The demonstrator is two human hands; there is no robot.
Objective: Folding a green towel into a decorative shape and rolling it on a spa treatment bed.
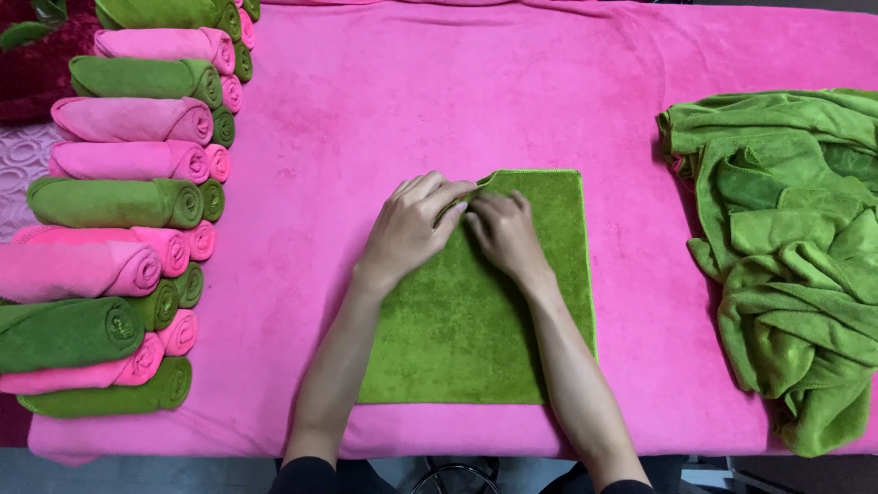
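Observation:
A green towel [512, 338] lies flat on the pink-covered table [439, 101], folded into a long rectangle running toward me. My left hand [409, 227] and my right hand [502, 230] rest side by side on its far left corner. Both pinch the towel's far edge, which is turned up a little into a small fold between the fingertips.
Rolled pink and green towels [128, 201] are stacked in rows along the table's left side. A loose heap of green towels [791, 247] sits at the right. The table's near edge runs along the bottom of the view.

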